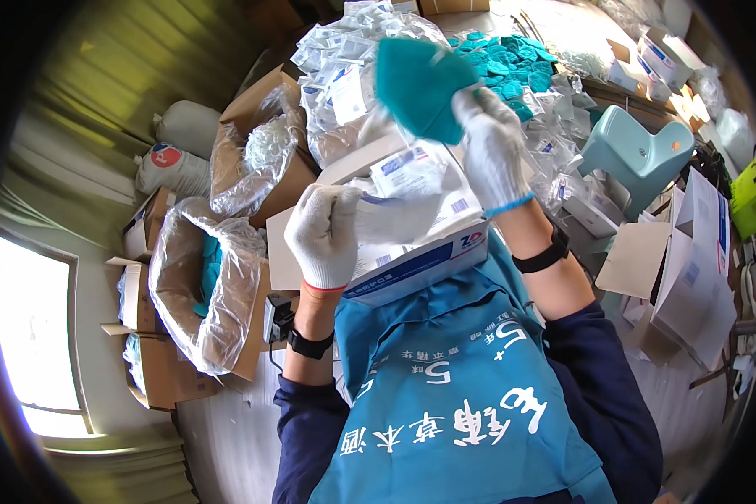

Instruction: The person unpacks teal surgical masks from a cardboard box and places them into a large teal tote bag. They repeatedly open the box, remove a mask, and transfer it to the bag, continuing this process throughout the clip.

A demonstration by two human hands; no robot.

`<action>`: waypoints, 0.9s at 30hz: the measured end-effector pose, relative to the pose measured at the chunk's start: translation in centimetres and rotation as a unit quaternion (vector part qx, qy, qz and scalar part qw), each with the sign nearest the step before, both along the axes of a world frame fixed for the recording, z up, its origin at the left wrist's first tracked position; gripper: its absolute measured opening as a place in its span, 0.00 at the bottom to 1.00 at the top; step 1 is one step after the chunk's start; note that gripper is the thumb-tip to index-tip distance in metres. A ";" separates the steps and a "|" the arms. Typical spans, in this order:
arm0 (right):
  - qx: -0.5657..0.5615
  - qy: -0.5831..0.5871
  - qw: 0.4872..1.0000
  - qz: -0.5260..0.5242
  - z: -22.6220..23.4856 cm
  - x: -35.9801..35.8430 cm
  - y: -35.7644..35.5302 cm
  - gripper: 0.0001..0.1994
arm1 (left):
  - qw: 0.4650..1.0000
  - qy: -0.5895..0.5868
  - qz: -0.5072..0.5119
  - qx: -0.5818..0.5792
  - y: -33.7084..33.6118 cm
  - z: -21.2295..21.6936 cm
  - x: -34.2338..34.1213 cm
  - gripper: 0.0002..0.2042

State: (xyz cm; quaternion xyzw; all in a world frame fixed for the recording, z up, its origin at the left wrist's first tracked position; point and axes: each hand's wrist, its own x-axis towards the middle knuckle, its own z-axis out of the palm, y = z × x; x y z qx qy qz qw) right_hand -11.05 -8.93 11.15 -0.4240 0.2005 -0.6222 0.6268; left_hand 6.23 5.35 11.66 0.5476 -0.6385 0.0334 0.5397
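Note:
My right hand [494,143], in a white knit glove with a blue cuff, is raised and pinches the lower right edge of a teal folded face mask [420,88]. My left hand [323,231], gloved with a red cuff, is closed on the end of a whitish plastic packet [403,217], which is smeared by motion. Both are above an open white and blue carton [428,267] in front of my apron. Inside that carton lie several flat packets [407,172] with blue print.
A heap of white packets [332,50] stands beyond the carton, with loose teal masks [512,63] right of it. Plastic-lined cardboard boxes [252,336] stand on the left. A pale blue stool [634,151] and an open carton [689,269] are on the right.

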 end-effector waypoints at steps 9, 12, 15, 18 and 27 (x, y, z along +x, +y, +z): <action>-0.196 0.120 0.969 0.087 -2.0 1.5 2.6 0.11 | 0.972 0.211 -0.080 0.060 -1.2 -0.9 -0.6 0.12; -0.224 0.188 0.947 0.136 -1.9 0.8 3.3 0.14 | 0.955 0.294 -0.051 0.002 -1.1 -0.4 -0.3 0.11; -0.361 0.277 0.876 0.161 -3.1 0.2 2.3 0.11 | 0.931 0.356 0.006 -0.082 -1.0 1.2 -0.6 0.12; -0.296 0.276 0.907 0.118 -2.2 -1.9 1.2 0.06 | 0.893 0.434 0.073 -0.091 -0.7 2.9 0.2 0.09; -0.130 0.444 0.851 -0.250 -0.6 -12.2 -11.8 0.10 | 0.919 0.391 -0.014 -0.051 0.1 1.1 3.6 0.13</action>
